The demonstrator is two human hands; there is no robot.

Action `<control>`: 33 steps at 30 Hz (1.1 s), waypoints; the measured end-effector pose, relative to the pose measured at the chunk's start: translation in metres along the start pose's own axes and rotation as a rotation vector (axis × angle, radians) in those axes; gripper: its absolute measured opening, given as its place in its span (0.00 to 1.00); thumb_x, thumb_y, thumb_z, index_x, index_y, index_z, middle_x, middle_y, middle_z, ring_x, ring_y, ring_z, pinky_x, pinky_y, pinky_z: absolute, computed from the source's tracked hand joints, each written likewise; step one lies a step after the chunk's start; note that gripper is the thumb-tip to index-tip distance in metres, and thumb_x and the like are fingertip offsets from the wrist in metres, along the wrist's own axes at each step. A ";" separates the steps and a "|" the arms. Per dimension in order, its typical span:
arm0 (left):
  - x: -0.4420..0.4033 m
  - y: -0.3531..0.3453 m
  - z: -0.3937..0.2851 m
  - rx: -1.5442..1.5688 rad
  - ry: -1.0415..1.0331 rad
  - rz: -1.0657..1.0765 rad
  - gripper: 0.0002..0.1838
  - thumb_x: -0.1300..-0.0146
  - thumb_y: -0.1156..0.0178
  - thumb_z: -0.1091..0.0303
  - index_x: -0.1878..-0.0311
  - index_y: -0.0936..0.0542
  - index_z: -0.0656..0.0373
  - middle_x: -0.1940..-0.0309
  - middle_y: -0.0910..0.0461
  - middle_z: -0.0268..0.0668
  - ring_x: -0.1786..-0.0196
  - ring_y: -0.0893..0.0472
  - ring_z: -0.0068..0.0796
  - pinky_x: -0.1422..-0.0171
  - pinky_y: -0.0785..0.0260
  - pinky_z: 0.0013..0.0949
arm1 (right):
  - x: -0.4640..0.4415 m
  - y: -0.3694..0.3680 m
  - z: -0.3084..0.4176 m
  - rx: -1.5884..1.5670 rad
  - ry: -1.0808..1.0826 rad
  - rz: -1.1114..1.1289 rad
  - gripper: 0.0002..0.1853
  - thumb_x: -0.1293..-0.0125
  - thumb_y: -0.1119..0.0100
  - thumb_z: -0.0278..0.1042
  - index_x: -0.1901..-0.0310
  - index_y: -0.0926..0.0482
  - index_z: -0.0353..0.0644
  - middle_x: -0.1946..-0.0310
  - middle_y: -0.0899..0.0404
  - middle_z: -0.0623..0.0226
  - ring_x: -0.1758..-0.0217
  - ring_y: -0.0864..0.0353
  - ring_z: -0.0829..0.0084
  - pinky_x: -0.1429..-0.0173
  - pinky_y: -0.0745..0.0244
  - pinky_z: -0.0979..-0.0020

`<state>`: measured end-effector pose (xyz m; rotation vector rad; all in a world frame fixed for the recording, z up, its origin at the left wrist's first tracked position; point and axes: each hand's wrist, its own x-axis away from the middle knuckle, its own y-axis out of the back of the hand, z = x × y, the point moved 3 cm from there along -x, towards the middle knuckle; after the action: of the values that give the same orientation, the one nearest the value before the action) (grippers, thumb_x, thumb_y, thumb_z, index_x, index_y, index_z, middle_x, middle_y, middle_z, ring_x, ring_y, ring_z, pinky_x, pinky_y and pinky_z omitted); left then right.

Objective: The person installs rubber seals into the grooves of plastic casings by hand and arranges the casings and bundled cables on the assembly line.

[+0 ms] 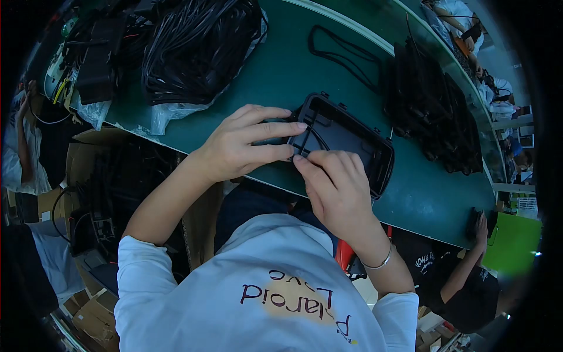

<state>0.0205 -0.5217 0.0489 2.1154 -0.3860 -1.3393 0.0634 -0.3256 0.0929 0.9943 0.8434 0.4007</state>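
A black rectangular plastic case, open side up, lies tilted on the green table. At its left end my left hand rests with fingers spread, fingertips on the rim. My right hand reaches over the near left corner, thumb and forefinger close together at the rim. A thin black cord curves inside the case near my fingertips. Whatever lies between my right fingertips is too small and hidden to make out.
Bundled black cables in plastic lie at the upper left. Black cases are piled at the right, near a loose black cord loop. Cardboard boxes stand lower left. Other people are at both sides, one by a green panel.
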 end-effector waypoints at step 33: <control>-0.042 0.008 -0.007 -0.208 0.182 0.346 0.19 0.37 0.41 0.67 0.44 0.20 0.62 0.31 0.27 0.43 0.25 0.34 0.49 0.26 0.40 0.53 | -0.028 0.012 -0.068 0.240 -0.067 0.014 0.23 0.40 0.40 0.24 0.41 0.22 0.40 0.44 0.24 0.64 0.47 0.24 0.63 0.42 0.32 0.63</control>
<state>0.0085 -0.5038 0.0861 1.8767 -0.4880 -0.9384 -0.0063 -0.2990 0.0972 1.2301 0.8373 0.2807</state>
